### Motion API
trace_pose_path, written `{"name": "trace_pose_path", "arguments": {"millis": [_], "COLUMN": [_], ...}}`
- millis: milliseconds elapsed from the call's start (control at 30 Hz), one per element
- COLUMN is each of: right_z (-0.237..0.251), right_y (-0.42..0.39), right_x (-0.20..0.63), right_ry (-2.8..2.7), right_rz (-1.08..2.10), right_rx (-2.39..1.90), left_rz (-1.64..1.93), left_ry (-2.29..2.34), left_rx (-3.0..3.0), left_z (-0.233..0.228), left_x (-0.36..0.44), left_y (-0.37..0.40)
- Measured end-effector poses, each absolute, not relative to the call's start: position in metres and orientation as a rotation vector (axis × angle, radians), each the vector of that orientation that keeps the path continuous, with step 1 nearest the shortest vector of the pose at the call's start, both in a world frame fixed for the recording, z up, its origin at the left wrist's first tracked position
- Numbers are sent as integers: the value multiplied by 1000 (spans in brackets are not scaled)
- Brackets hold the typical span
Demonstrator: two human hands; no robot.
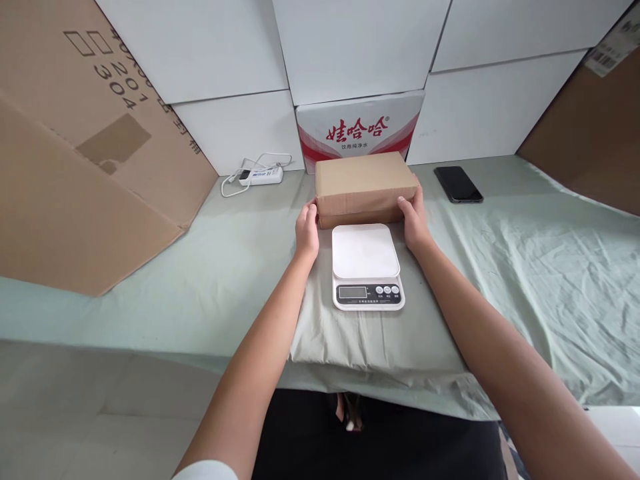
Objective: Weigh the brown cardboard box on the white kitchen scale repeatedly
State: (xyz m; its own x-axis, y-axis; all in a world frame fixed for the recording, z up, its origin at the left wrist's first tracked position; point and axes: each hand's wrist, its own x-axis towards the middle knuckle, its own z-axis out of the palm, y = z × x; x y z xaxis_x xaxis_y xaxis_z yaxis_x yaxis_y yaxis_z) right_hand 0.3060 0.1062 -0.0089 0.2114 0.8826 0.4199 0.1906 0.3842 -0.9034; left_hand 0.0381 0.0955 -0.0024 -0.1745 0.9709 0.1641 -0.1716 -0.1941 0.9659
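A closed brown cardboard box [365, 175] sits just behind a white kitchen scale [365, 252] on the cloth-covered table. My left hand [307, 230] grips the box's left side, its thumb at the front left corner. On the other side my right hand [415, 217] holds the right end, thumb on the front face and fingers mostly hidden behind it. The scale has a bare square platform, a blank-looking display and several round buttons along its front. Whether the box rests fully on the cloth or is slightly raised, I cannot tell.
Behind the box stands a white and red carton [357, 127] against white panels. A white device with a cable [263, 175] lies at the back left, a black phone [459, 185] at the back right. Large cardboard sheets [75, 200] flank the green cloth [240, 267].
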Motion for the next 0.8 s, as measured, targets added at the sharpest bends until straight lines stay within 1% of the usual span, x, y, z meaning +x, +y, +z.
{"name": "trace_pose_path", "arguments": {"millis": [433,800], "right_z": [-2,-5], "right_y": [99,98], "right_x": [300,302], "right_ry": [-1199,-1240], "right_rz": [727,637], "right_rx": [-1071,-1096], "left_rz": [1557,1542], "left_ry": [1094,1123], "left_rx": [1114,1122], "left_z": [-4,-6], "left_x": [38,38], "left_y": [97,100]}}
